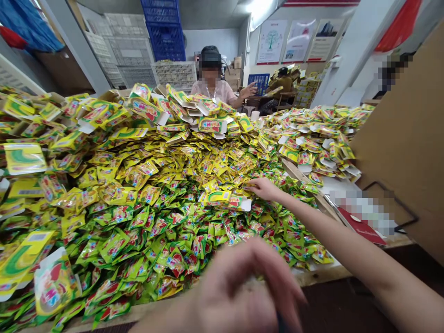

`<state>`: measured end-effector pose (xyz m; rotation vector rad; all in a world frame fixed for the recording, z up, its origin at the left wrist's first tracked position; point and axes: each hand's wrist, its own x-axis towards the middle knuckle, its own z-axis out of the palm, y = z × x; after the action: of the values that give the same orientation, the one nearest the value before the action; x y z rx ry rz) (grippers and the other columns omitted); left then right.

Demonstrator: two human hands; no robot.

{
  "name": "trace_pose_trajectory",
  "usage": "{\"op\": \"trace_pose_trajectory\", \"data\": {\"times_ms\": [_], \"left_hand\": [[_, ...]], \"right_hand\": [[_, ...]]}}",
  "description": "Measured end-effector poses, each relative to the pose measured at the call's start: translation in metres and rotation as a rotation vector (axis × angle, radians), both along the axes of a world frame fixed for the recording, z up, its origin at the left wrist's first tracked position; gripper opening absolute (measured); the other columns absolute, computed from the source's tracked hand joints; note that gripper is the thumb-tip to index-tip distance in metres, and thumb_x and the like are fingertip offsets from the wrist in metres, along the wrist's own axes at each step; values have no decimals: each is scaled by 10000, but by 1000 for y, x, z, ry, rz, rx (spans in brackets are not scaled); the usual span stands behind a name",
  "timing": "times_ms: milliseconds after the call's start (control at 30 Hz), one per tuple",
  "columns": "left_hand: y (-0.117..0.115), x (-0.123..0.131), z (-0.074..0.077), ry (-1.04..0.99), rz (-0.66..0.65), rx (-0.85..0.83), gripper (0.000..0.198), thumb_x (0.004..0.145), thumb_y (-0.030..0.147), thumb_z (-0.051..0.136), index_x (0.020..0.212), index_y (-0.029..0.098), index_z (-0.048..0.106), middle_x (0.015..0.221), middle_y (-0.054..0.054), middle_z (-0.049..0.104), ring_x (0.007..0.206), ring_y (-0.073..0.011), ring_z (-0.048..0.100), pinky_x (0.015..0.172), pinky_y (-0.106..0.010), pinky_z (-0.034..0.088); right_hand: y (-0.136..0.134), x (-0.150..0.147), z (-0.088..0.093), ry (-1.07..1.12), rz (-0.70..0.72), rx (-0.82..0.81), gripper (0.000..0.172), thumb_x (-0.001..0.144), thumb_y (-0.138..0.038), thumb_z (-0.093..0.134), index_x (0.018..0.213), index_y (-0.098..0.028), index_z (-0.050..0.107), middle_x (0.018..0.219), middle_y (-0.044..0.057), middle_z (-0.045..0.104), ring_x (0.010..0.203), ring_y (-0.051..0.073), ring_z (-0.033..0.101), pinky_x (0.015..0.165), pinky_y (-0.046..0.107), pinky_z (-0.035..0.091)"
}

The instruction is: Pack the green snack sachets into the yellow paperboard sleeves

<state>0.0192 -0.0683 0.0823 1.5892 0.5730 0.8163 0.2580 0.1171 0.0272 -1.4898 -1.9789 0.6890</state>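
A deep heap of small sachets covers the table, yellow sachets (145, 169) towards the back and green sachets (166, 236) with red fruit prints in front. My right hand (264, 188) reaches in from the right, its fingers drawn together at the yellow sachets; one seems to be between the fingertips. Just left of that hand, a yellow printed box (217, 199) lies on the heap with a white flap out. My left hand (248, 289) is close to the camera, above the front edge. Its fingers look bent but are smeared by motion, and whatever lies inside them is hidden.
More printed boxes (144, 108) are piled along the back and left. A wooden strip (294, 171), a red booklet (360, 226) and a large cardboard sheet (398, 148) are on the right. Across the heap sits a person (215, 88), with stacked crates (164, 32) behind.
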Motion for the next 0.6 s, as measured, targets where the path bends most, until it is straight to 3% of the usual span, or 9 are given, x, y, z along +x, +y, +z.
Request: {"op": "trace_pose_trajectory", "data": {"times_ms": [67,100,167,233,300,433,600], "left_hand": [[41,17,-2,86,351,187,249,880,438,482,908,204,565,796,-35,651,741,-163,606,682,-305,485],[60,28,-6,210,402,295,182,885,357,489,919,195,564,826,-39,652,755,-161,603,715,-315,487],[90,55,-18,491,313,463,140,878,224,480,976,178,569,923,-51,657,846,-168,610,793,-326,486],[110,85,-33,754,163,687,266,856,145,482,1114,171,540,1147,-81,606,1067,-194,554,927,-342,438],[123,114,-45,832,129,736,361,842,180,523,1201,151,501,1291,-134,518,1187,-255,479,977,-403,399],[137,144,-59,907,85,733,326,742,308,691,1018,150,617,1091,-169,626,1131,-348,503,906,-483,419],[144,126,-57,855,97,753,120,792,282,648,831,170,643,877,-105,659,921,-261,588,808,-367,430]], "right_hand": [[-7,10,6,171,-103,23,137,697,-304,571,711,-182,632,618,7,605,606,159,528,613,279,405],[-11,16,10,265,-152,27,175,708,-345,558,750,-187,620,649,7,610,621,162,541,617,285,423],[-22,27,17,453,-227,7,209,720,-399,536,778,-203,578,685,13,619,646,170,579,629,305,465],[-36,35,22,618,-269,-42,196,717,-410,533,763,-219,540,684,19,628,652,179,617,644,332,505],[-51,40,24,744,-296,-97,180,716,-404,542,746,-227,525,660,27,636,639,192,643,641,357,530],[-83,42,25,903,-352,-160,175,700,-376,618,757,-228,543,677,19,661,638,195,671,631,354,552],[-112,40,25,1086,-414,-177,270,573,-305,782,736,-202,594,709,-11,672,629,153,670,623,272,544]]}}
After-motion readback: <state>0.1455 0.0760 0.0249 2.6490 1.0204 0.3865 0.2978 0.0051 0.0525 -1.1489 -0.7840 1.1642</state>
